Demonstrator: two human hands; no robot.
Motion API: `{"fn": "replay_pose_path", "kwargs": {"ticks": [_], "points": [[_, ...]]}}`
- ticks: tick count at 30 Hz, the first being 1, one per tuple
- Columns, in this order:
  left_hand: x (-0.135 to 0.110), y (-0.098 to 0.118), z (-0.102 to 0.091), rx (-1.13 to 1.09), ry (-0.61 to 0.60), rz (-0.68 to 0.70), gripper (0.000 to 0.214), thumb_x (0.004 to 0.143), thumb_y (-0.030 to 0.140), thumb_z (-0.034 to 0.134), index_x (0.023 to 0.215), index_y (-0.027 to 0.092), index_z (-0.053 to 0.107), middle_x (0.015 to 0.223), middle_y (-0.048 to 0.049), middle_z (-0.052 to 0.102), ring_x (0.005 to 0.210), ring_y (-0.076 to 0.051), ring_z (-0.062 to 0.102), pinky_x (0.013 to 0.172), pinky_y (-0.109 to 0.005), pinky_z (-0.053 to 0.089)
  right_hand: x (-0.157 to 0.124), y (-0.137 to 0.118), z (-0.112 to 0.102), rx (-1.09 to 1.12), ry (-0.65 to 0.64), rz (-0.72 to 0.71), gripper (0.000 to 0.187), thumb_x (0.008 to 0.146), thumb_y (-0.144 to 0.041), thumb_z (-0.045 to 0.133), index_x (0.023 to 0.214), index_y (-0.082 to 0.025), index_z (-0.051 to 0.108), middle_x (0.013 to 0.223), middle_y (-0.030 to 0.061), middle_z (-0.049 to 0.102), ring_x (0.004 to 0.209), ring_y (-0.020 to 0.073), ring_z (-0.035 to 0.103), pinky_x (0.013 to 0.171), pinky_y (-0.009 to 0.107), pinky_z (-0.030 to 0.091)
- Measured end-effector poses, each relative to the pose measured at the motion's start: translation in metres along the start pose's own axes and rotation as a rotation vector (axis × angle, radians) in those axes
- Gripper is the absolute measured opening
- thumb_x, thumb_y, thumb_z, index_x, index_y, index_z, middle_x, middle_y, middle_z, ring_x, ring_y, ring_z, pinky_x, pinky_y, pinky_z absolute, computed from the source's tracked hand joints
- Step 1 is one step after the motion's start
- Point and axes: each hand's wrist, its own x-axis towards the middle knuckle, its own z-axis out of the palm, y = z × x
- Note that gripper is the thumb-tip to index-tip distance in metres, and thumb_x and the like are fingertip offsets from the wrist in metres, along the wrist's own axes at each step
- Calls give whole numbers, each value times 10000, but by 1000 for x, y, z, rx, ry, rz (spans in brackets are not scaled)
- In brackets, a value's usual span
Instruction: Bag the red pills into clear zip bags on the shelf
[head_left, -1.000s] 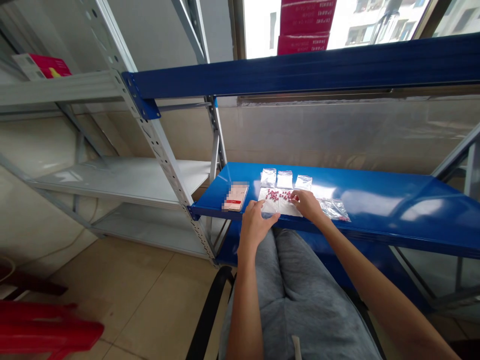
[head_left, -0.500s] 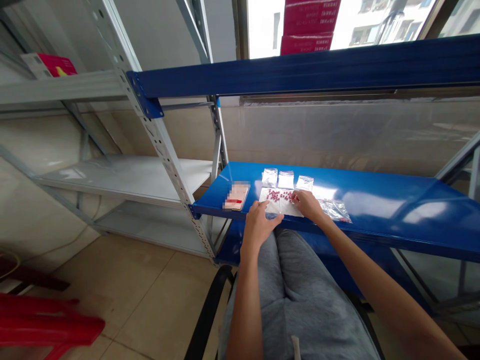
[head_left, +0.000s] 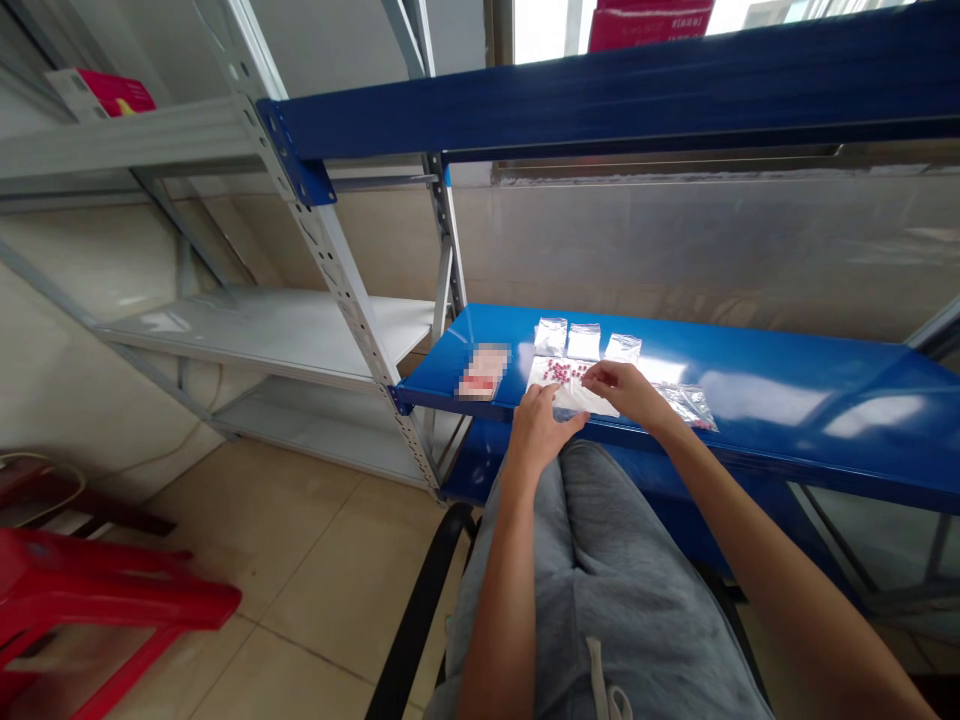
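Observation:
Small red beads [head_left: 556,371] lie scattered over the upper part of a white sheet [head_left: 574,397] on the blue shelf. My left hand [head_left: 538,428] rests at the sheet's near left edge, thumb and fingers spread apart. Over the right side of the beads is my right hand [head_left: 621,388], its fingertips pinched together among them; whatever they hold is too small to make out. Behind the sheet lie three small clear zip bags [head_left: 583,341] in a row. To the right of my right hand is a larger clear plastic bag [head_left: 686,403] with some red bits in its near corner.
A blurred-out flat object [head_left: 484,372] lies left of the sheet on the blue shelf [head_left: 787,385]. A blue crossbeam [head_left: 562,108] runs above it. Grey metal shelves [head_left: 300,335] stand to the left, and a red plastic stool [head_left: 112,590] is on the floor.
The whole view has tilted downward and shifted slightly. My right hand has moved a little left over the beads, still pinched. My left hand stays spread at the sheet's edge.

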Motion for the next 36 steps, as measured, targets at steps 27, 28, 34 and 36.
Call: {"fn": "replay_pose_path", "kwargs": {"ticks": [27,28,34,36], "points": [[3,24,8,2,85,30,505,845,441,772,1245,163,637,1202,-137,663,1154,-292,625,988,-404,515,12,23,25,-545,22,18,317,913,-213,546,1167,-133,718,1045,169,669,921,274,621,746,333,437],[4,25,8,2,85,27,506,841,437,777,1243,164,635,1207,-138,661,1160,-293,622,998,-409,511,10,23,25,-567,12,37,313,909,-205,551,1169,-137,711,1052,167,656,913,270,614,721,324,424],[6,30,11,-25,79,33,490,845,431,776,1227,157,634,1218,-138,659,1182,-287,611,1020,-414,504,9,23,20,-623,-11,120,306,909,-192,554,1176,-156,700,1072,147,633,903,249,593,651,299,368],[7,30,13,-30,82,43,489,848,436,771,1225,156,633,1218,-140,661,1180,-287,614,1015,-415,509,10,25,18,-625,-18,108,311,898,-177,552,1171,-157,699,1067,146,638,910,250,591,646,298,363]]}}
